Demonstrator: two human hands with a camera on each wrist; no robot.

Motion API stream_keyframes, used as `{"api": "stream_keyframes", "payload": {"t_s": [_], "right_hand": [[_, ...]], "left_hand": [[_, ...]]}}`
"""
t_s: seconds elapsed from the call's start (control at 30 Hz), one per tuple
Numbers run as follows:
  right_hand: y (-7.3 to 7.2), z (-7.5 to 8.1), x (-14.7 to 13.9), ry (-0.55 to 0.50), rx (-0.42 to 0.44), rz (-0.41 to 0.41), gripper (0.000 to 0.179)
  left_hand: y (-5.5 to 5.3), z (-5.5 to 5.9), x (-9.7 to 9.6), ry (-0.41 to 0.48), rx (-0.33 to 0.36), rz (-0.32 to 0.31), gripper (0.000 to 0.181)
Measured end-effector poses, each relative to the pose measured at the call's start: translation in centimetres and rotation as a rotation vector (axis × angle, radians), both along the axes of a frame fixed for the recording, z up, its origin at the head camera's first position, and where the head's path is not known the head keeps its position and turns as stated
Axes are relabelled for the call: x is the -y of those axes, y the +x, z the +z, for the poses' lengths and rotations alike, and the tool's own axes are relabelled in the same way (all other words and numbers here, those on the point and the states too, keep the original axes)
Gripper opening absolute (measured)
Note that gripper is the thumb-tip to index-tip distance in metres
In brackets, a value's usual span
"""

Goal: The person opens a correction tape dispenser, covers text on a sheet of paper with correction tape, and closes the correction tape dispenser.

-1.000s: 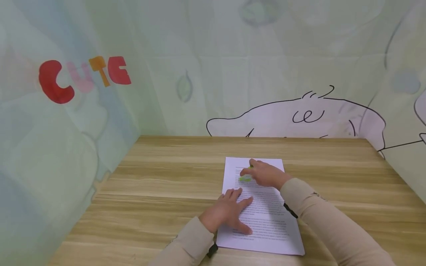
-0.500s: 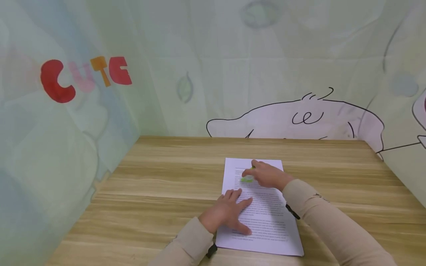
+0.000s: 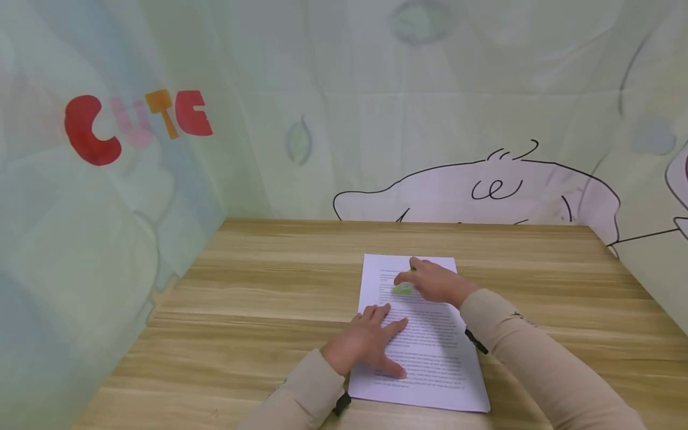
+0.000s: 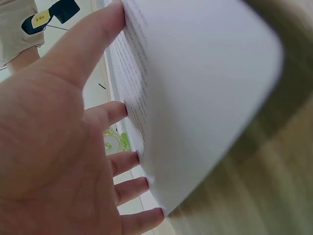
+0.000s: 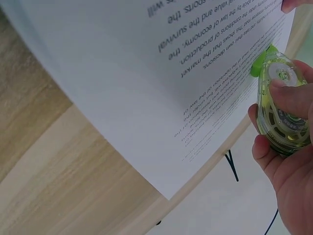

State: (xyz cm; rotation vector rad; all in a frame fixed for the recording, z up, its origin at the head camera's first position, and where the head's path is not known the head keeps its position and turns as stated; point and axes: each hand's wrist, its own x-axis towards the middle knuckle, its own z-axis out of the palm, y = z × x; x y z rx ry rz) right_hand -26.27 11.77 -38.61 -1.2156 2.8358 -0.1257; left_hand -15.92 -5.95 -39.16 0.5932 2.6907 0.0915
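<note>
A white sheet of printed paper (image 3: 430, 358) lies on the wooden table. My left hand (image 3: 369, 341) rests on its left side with the fingers spread; in the left wrist view the straight fingertips press along the page. Near the top of the text, my right hand (image 3: 438, 283) grips a see-through green correction tape (image 5: 283, 110) between thumb and fingers. Its bright green tip (image 5: 258, 63) sits right at the printed lines in the right wrist view. From the head view most of the correction tape is hidden behind the fingers.
The wooden table (image 3: 258, 280) ends at the back against a pale printed curtain (image 3: 355, 107) with a cartoon drawing. Dark straps show at both cuffs, one at the left sleeve (image 3: 309, 388) and one under the right sleeve (image 3: 516, 334).
My right hand has slid a little to the right along the text, carrying the correction tape. The left hand has stayed in place on the paper.
</note>
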Motion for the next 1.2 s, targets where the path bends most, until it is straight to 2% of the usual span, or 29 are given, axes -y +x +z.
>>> {"api": "stream_keyframes", "payload": {"t_s": [0.3, 0.53, 0.8, 1.2], "right_hand": [[-0.1, -0.4, -0.6, -0.001, -0.051, 0.019, 0.047], [0.1, -0.2, -0.8, -0.001, -0.012, -0.017, 0.044], [0.3, 0.0, -1.3, -0.006, -0.041, 0.001, 0.042], [0.2, -0.4, -2.2, -0.012, -0.091, 0.031, 0.041]], "left_hand": [[0.0, 0.0, -0.1, -0.001, 0.004, 0.002, 0.090], [0.0, -0.4, 0.0, -0.006, -0.005, -0.008, 0.090], [-0.2, -0.8, 0.0, 0.000, -0.014, -0.014, 0.090], [-0.1, -0.5, 0.0, 0.011, -0.015, -0.010, 0.091]]}}
